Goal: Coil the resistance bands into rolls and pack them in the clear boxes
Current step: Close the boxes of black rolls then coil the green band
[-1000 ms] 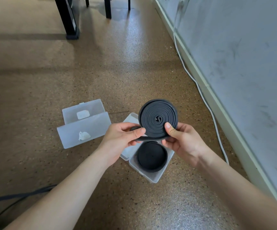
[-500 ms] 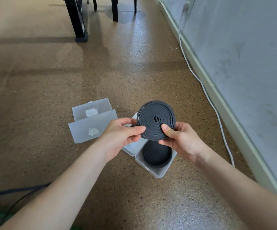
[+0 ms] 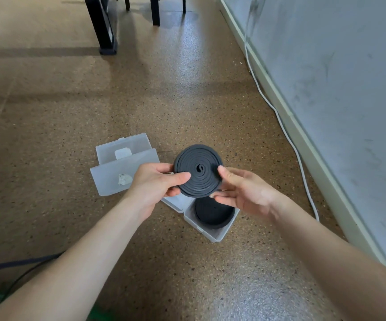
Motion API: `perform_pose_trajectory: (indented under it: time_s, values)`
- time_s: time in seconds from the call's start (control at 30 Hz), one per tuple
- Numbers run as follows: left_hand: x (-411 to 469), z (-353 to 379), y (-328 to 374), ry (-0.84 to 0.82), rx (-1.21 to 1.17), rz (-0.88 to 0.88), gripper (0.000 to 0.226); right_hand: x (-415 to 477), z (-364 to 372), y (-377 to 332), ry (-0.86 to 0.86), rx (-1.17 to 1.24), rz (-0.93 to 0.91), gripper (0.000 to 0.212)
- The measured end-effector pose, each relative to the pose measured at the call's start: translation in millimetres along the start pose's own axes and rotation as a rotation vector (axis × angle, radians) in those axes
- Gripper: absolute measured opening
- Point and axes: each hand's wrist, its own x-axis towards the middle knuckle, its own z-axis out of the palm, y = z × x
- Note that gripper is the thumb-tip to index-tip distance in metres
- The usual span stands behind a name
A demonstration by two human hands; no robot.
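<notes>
A wide speckled brown floor [image 3: 48,107] lies open to the left and ahead, bounded on the right by a grey wall [image 3: 338,77] with a white cable [image 3: 287,135] along its base; black furniture legs [image 3: 99,22] stand far ahead. On the floor, an open clear box [image 3: 213,235] holds a coiled black band [image 3: 214,213]; a second clear box [image 3: 122,165] lies open just left of it. No writing is readable. Above the boxes, the left hand [image 3: 155,184] and right hand [image 3: 245,193] each close their grip on a black band roll [image 3: 197,171], thumbs on its face.
</notes>
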Motion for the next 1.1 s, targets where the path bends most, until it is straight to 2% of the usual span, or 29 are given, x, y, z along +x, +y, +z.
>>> perform_pose_trajectory:
  time_s: [0.03,0.1,0.13,0.17,0.23,0.43,0.53,0.63,0.83,1.1]
  values:
    - [0,-4,-1,0.012,0.003,-0.002,0.011,3,-8,2,0.099,-0.177,-0.024,0.035]
    - [1,-13,-3,0.043,0.004,-0.011,0.012,13,-25,8,0.329,-0.878,-0.060,0.041]
    - [1,-17,-4,0.053,0.008,-0.017,0.013,18,-29,12,0.362,-1.178,-0.042,0.042]
    - [2,-20,-5,0.057,0.010,-0.022,0.014,22,-30,18,0.341,-1.378,-0.001,0.044]
    - [1,-23,-8,0.054,0.011,-0.035,0.014,26,-26,28,0.272,-1.564,0.094,0.047]
    - [0,-26,-14,0.049,0.017,-0.054,0.012,44,-20,48,0.307,-1.736,0.097,0.055]
    - [1,-26,-16,0.033,0.026,-0.057,0.013,54,-20,47,0.348,-1.688,-0.021,0.049]
    - [-1,-33,-22,-0.007,0.103,-0.099,0.016,66,-19,46,0.259,-1.646,-0.110,0.044]
    - [-14,-57,-49,-0.131,0.316,-0.248,0.015,85,-18,54,0.208,-1.704,-0.080,0.031]
    - [-5,-50,-62,-0.115,0.297,-0.244,0.015,97,-19,44,0.172,-1.668,0.001,0.029]
